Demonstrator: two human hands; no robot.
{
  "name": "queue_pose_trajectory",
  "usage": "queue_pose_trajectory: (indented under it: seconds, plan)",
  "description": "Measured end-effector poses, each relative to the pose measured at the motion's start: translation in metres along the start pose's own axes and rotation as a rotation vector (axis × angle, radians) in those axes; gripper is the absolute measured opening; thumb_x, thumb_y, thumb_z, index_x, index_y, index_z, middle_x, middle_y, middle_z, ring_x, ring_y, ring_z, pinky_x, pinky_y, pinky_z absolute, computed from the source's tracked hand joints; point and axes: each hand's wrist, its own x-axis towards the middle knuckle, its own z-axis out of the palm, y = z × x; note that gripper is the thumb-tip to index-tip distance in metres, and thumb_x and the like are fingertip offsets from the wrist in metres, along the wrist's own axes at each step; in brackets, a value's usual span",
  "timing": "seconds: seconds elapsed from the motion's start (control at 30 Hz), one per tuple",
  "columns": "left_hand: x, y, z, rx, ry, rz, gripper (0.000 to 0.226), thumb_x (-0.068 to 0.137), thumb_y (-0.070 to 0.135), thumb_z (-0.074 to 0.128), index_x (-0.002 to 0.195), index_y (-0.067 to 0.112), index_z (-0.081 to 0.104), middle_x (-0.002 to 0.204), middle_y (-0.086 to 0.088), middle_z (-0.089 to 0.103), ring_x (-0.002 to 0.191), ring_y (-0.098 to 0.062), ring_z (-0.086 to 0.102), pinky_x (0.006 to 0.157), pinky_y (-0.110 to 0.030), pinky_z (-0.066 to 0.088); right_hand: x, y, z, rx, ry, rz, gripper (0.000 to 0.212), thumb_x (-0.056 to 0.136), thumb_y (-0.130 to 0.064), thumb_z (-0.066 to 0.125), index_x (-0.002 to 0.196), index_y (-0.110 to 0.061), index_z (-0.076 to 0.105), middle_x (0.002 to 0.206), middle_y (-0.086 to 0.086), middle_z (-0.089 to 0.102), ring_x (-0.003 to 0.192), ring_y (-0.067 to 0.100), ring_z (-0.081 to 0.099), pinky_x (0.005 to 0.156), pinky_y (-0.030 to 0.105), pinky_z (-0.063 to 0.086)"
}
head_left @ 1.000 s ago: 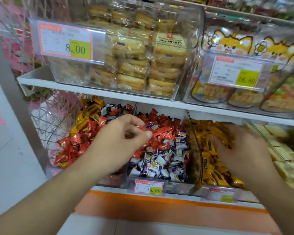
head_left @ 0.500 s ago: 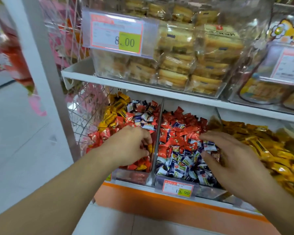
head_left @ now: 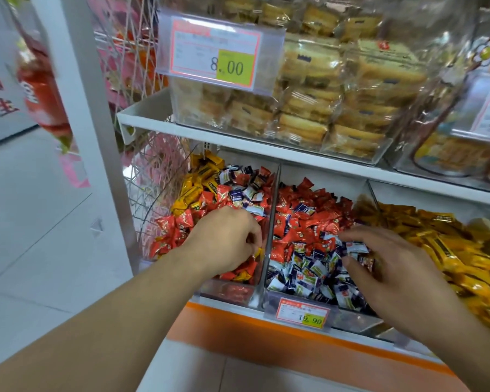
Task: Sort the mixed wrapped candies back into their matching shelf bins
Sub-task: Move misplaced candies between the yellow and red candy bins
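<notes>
**Two hands in adjoining bins, strays on both sides**

Lower shelf [head_left: 309, 161], three bins. Left bin [head_left: 227, 290]: mostly red, with yellow and blue-white strays at the back. Middle bin [head_left: 300, 299]: red behind, blue-white in front.

Left hand [head_left: 224, 244], fingers curled, pinches a yellow candy [head_left: 258, 252] just beside the divider [head_left: 269, 236]; its long axis can't be told. The matching yellow bin [head_left: 447, 250] lies well to the right, nearer the right hand.

Right hand [head_left: 388, 267], fingers spread and bent over blue-white candies [head_left: 354, 247]; whether it grips any, cannot tell.

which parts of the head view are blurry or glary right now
Head view: the red hanging packet at far left is motion-smeared; the right hand is softly blurred, the left hand sharper. Glare streaks the clear bin of wrapped cakes. Wide-angle distortion bends the shelf post. The 8.00 price tag stays readable.
</notes>
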Motion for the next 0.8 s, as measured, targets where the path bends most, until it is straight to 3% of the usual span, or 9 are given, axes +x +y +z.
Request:
queue_pose_trajectory:
  seconds: [0.17,0.3,0.4,0.47,0.53,0.6,0.67,0.73,0.8]
  plan:
    - [0.0,-0.004,-0.002,-0.137,0.065,-0.065,0.011,0.089,0.022,0.076,0.083,0.032,0.078,0.079,0.019,0.071,0.077,0.0,0.067,0.071,-0.026,0.059,-0.001,0.004,-0.002,0.012,0.017,-0.007,0.038,0.093,-0.027,0.071,0.13,-0.03,0.066,0.128,-0.019,0.057,0.129,0.009,0.053,0.106,0.022,0.034]
    - [-0.003,-0.005,-0.021,-0.505,0.2,-0.166,0.013,0.09,0.022,0.077,0.08,0.031,0.077,0.083,0.014,0.075,0.081,0.0,0.069,0.08,-0.026,0.058,0.0,0.004,-0.005,0.024,0.026,0.001,0.039,0.093,-0.027,0.071,0.131,-0.03,0.064,0.13,-0.017,0.058,0.129,0.009,0.053,0.106,0.021,0.035]
    - [-0.014,0.008,-0.038,-0.752,0.287,-0.243,0.01,0.089,0.019,0.077,0.083,0.026,0.079,0.084,0.007,0.076,0.072,0.001,0.067,0.072,-0.025,0.052,0.003,-0.001,-0.004,0.042,0.035,-0.005,0.041,0.094,-0.029,0.07,0.134,-0.034,0.061,0.129,-0.023,0.053,0.13,0.005,0.05,0.103,0.008,0.027]
    - [-0.023,0.023,-0.045,-0.866,0.287,-0.26,0.006,0.089,0.018,0.078,0.086,0.023,0.079,0.085,0.002,0.077,0.079,-0.007,0.071,0.078,-0.029,0.054,0.003,-0.009,-0.005,0.043,0.027,-0.027,0.048,0.096,-0.035,0.067,0.142,-0.039,0.053,0.137,-0.025,0.051,0.134,-0.002,0.043,0.104,0.002,0.021]
    - [-0.031,0.04,-0.05,-0.932,0.238,-0.242,0.004,0.089,0.017,0.077,0.089,0.021,0.079,0.086,-0.003,0.078,0.087,-0.015,0.074,0.085,-0.035,0.057,0.001,-0.02,-0.006,0.062,0.006,-0.065,0.06,0.097,-0.043,0.063,0.152,-0.044,0.039,0.149,-0.03,0.042,0.14,-0.008,0.033,0.11,0.008,0.021]
    - [-0.037,0.058,-0.049,-0.961,0.177,-0.214,0.004,0.09,0.017,0.076,0.089,0.02,0.079,0.086,-0.004,0.079,0.086,-0.015,0.074,0.083,-0.034,0.056,-0.002,-0.031,-0.007,0.117,-0.012,-0.088,0.065,0.099,-0.048,0.06,0.156,-0.048,0.028,0.154,-0.035,0.032,0.144,-0.012,0.025,0.112,0.012,0.021]
    - [-0.041,0.075,-0.043,-0.998,0.104,-0.194,0.004,0.091,0.017,0.075,0.091,0.018,0.079,0.086,-0.006,0.078,0.087,-0.014,0.074,0.08,-0.031,0.053,-0.005,-0.036,-0.01,0.186,-0.023,-0.114,0.056,0.1,-0.048,0.058,0.152,-0.048,0.035,0.149,-0.035,0.041,0.14,-0.013,0.032,0.11,0.014,0.028]
    - [-0.044,0.089,-0.036,-1.017,0.053,-0.183,0.005,0.092,0.018,0.073,0.092,0.017,0.079,0.087,-0.006,0.078,0.086,-0.013,0.073,0.079,-0.029,0.052,-0.008,-0.035,-0.016,0.218,-0.028,-0.118,0.036,0.102,-0.046,0.056,0.138,-0.043,0.054,0.128,-0.029,0.059,0.123,-0.006,0.051,0.098,0.019,0.042]
    - [-0.044,0.096,-0.031,-0.991,0.032,-0.179,0.006,0.093,0.022,0.073,0.093,0.022,0.079,0.088,-0.002,0.078,0.086,-0.011,0.073,0.079,-0.029,0.053,-0.013,-0.026,-0.023,0.18,-0.012,-0.074,0.029,0.1,-0.045,0.06,0.129,-0.04,0.063,0.119,-0.027,0.062,0.112,-0.004,0.055,0.095,0.022,0.045]
